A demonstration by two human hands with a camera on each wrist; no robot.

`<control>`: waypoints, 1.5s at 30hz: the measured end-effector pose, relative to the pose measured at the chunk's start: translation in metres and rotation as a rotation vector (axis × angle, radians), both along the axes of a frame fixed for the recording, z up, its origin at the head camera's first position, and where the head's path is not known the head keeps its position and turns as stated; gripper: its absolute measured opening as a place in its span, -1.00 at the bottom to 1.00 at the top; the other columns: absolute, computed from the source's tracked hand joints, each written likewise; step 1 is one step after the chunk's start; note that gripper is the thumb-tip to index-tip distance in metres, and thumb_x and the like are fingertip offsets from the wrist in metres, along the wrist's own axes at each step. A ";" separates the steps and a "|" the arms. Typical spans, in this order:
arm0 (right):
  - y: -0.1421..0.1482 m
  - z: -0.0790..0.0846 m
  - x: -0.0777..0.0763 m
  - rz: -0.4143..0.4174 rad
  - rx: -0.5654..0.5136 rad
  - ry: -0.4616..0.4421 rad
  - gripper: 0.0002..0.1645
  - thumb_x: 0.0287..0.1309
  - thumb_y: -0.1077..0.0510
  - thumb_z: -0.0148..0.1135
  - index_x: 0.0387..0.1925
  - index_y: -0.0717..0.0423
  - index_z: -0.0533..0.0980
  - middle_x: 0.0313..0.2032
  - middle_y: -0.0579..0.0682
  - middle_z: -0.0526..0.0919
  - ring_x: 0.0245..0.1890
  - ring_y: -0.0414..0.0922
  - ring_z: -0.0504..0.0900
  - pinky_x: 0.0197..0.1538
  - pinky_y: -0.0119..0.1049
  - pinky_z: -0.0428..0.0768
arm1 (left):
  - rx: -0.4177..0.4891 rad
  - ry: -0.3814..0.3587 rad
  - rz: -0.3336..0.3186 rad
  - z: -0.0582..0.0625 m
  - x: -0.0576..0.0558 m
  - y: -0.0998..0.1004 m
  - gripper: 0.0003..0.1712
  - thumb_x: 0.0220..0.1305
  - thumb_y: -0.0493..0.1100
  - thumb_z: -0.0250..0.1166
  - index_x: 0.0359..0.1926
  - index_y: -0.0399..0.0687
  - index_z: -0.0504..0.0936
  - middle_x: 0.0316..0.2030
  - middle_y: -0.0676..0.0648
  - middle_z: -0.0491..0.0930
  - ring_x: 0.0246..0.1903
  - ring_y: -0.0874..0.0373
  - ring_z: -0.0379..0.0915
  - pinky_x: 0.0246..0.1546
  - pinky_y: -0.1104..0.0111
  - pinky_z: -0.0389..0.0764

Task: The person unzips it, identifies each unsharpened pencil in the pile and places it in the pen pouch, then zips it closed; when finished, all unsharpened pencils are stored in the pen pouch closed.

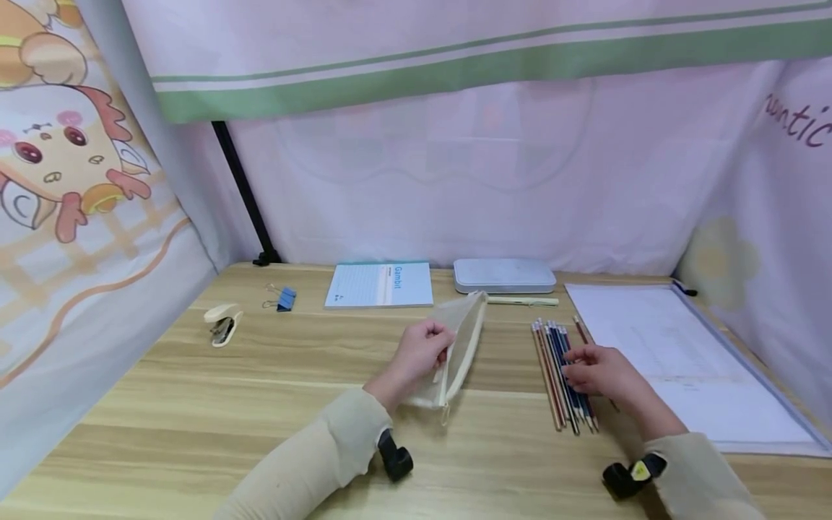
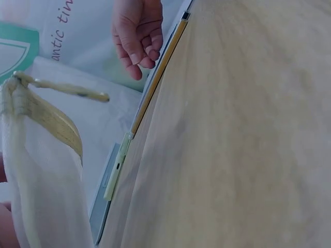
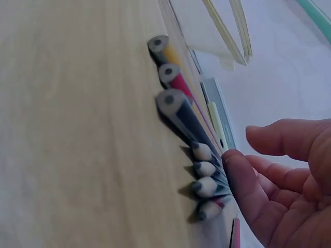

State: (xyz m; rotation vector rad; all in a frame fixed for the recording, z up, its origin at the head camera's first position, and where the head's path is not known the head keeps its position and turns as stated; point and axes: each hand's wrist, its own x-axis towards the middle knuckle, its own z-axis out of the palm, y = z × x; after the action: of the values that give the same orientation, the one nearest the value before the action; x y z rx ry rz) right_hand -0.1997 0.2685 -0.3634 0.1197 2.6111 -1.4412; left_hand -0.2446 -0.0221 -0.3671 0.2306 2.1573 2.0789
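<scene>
My left hand (image 1: pixel 416 357) pinches the edge of a whitish translucent zip pouch (image 1: pixel 473 347), whose mouth gapes toward the right; in the left wrist view the pouch (image 2: pixel 49 181) hides most of that hand. A bundle of pencils (image 1: pixel 557 379), mostly dark blue and reddish-brown, lies on the table to the right. Over the bundle is my right hand (image 1: pixel 604 372), fingers loosely bent and nothing visibly gripped. Seen from the right wrist, its thumb and index finger are apart, close beside the pencils (image 3: pixel 178 111). One pencil (image 1: pixel 582 329) lies slightly apart from the others.
Paper in a clear folder (image 1: pixel 689 361) lies at right. Along the back are a notebook (image 1: pixel 380 284), a pale metal case (image 1: pixel 503 274) and a light green pen (image 1: pixel 523 301). A blue binder clip (image 1: pixel 284 299) and a white stapler (image 1: pixel 223 326) sit at left.
</scene>
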 end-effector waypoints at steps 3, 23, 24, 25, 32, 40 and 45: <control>-0.002 -0.002 -0.001 0.027 0.049 0.013 -0.49 0.10 0.25 0.19 0.03 0.50 0.36 -0.34 0.08 0.60 -0.42 -0.20 0.58 -0.31 -0.32 0.64 | 0.011 -0.005 0.000 -0.001 -0.001 -0.001 -0.89 0.20 -0.29 0.18 -0.40 -0.28 0.47 -0.71 0.02 0.35 -0.69 0.27 0.25 -0.68 0.51 0.31; -0.022 0.007 -0.018 0.154 0.541 0.049 -0.46 -0.07 0.24 0.26 0.00 0.41 0.44 -0.52 0.01 0.58 -0.67 -0.21 0.52 -0.52 -0.33 0.51 | -0.030 -0.026 0.075 0.002 0.002 0.003 -0.90 0.12 -0.32 0.07 -0.49 -0.23 0.47 -0.69 0.02 0.33 -0.67 0.26 0.22 -0.68 0.54 0.27; -0.022 0.007 -0.019 0.157 0.554 0.047 -0.44 -0.08 0.23 0.27 0.01 0.41 0.43 -0.51 0.02 0.58 -0.67 -0.20 0.53 -0.52 -0.33 0.51 | -0.039 -0.028 0.078 0.002 0.003 0.003 -0.89 0.12 -0.32 0.06 -0.50 -0.21 0.47 -0.68 0.02 0.33 -0.67 0.26 0.21 -0.68 0.53 0.27; -0.023 0.007 -0.019 0.158 0.565 0.045 -0.42 -0.09 0.23 0.27 0.01 0.42 0.42 -0.49 0.04 0.59 -0.68 -0.20 0.53 -0.52 -0.33 0.51 | -0.046 -0.029 0.081 0.003 0.002 0.003 -0.88 0.13 -0.31 0.05 -0.50 -0.19 0.47 -0.68 0.03 0.32 -0.67 0.26 0.21 -0.68 0.53 0.26; -0.020 0.011 -0.019 0.070 0.485 0.011 -0.33 -0.10 0.24 0.20 0.08 0.51 0.32 -0.27 0.29 0.59 -0.64 -0.18 0.57 -0.41 -0.22 0.58 | -0.036 -0.031 0.089 0.004 0.002 0.003 -0.85 0.13 -0.30 0.01 -0.56 -0.12 0.40 -0.69 0.05 0.27 -0.69 0.27 0.16 -0.69 0.52 0.21; -0.041 0.013 -0.010 -0.111 0.089 0.133 -0.32 0.05 0.22 0.14 0.19 0.46 0.24 -0.32 0.22 0.63 -0.52 -0.14 0.66 -0.26 -0.18 0.64 | -0.011 -0.034 0.041 0.003 0.002 0.005 -0.86 0.12 -0.31 0.04 -0.55 -0.14 0.40 -0.69 0.01 0.32 -0.68 0.25 0.21 -0.67 0.53 0.28; -0.076 0.011 -0.008 -0.144 -0.251 0.139 -0.37 0.13 0.30 0.12 0.22 0.42 0.21 -0.34 0.12 0.61 -0.50 -0.22 0.64 -0.30 -0.34 0.65 | 0.022 -0.026 0.014 0.005 0.007 0.009 -0.90 0.16 -0.33 0.06 -0.47 -0.25 0.45 -0.68 0.00 0.35 -0.69 0.27 0.23 -0.67 0.54 0.33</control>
State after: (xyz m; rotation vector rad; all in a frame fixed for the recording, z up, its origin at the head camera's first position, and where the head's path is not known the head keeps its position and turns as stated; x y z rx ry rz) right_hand -0.2073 0.1926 -0.3527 0.1867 2.5440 -1.8770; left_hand -0.2373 -0.0129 -0.3621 0.1903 2.1283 2.1020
